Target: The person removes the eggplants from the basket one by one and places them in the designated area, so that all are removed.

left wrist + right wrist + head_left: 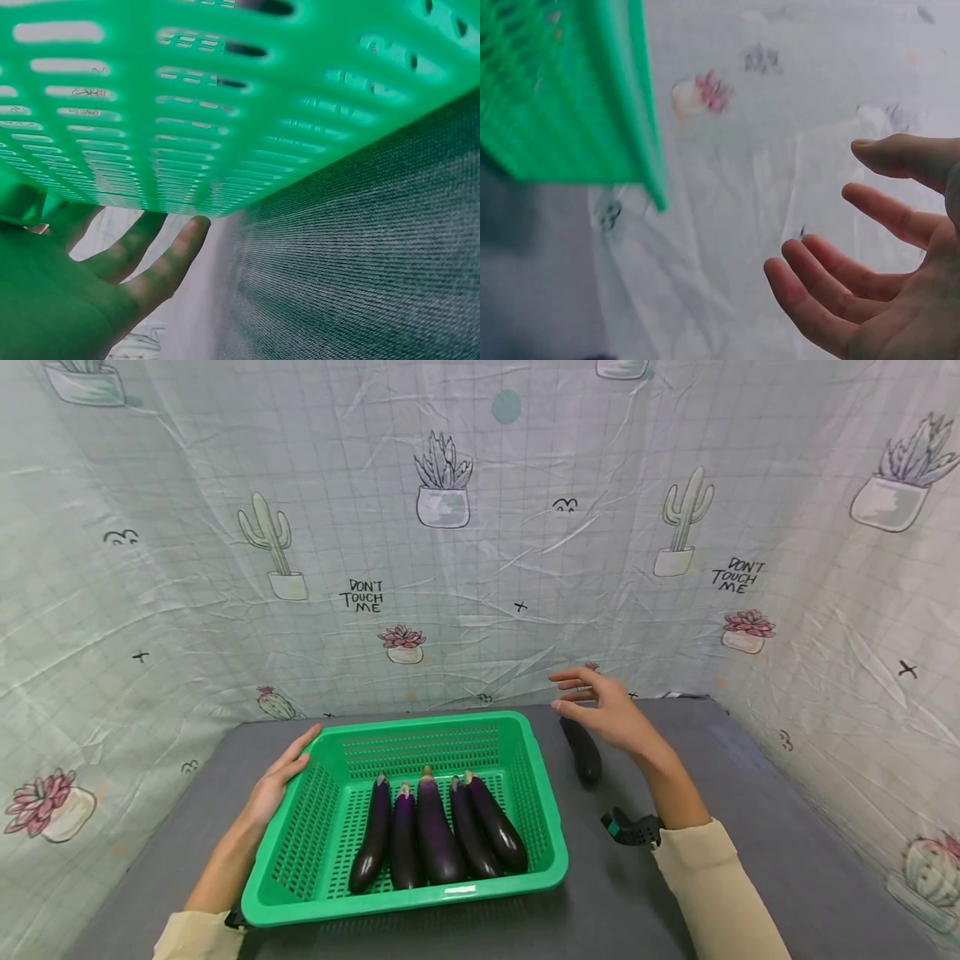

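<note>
Five dark purple eggplants point(433, 835) lie side by side in a green plastic basket point(555, 827), stems toward the back. My left hand point(273, 789) rests along the basket's left side near its back corner, fingers fairly straight. In the left wrist view, those fingers point(169, 262) lie beside the slotted outer wall. Right of the basket, another eggplant point(583, 753) lies on the grey surface. My right hand point(600, 706) is raised over its stem end, which it partly hides. The right wrist view shows loosely spread fingers point(821, 304) with nothing between them.
A grey cloth-like tabletop point(750, 827) extends around the basket. Behind it and at both sides hangs a pale curtain point(517, 552) printed with potted plants. A dark strap point(637, 829) sits at my right wrist.
</note>
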`<action>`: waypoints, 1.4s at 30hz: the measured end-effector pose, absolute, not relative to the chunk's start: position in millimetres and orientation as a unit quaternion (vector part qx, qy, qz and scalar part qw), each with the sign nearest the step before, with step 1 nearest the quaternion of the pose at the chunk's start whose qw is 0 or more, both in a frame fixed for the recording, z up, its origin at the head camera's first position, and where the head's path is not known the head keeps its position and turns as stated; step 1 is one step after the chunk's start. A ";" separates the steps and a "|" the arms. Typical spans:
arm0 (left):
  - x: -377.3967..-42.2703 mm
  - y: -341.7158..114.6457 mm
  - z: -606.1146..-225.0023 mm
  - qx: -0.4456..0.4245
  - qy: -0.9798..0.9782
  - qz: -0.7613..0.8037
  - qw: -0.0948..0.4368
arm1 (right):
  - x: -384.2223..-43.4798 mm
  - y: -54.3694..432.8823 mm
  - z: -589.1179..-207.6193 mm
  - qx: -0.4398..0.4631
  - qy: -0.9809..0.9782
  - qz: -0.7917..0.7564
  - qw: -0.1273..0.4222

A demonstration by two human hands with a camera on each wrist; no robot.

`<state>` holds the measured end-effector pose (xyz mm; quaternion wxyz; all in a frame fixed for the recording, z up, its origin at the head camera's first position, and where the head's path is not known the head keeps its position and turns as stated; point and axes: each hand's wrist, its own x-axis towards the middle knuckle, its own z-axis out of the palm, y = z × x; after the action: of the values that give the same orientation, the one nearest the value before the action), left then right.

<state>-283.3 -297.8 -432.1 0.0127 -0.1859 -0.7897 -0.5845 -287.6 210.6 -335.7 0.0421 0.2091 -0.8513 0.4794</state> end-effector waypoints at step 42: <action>-282.7 -297.9 -433.1 -0.187 -0.786 -0.589 -0.002 | -306.9 -12.5 -348.3 0.312 -0.819 0.400 -0.266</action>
<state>-282.7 -297.9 -433.1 -0.0016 -0.1872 -0.7863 -0.5887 -306.9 -12.5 -348.3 -0.2664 0.3122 -0.8193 0.4004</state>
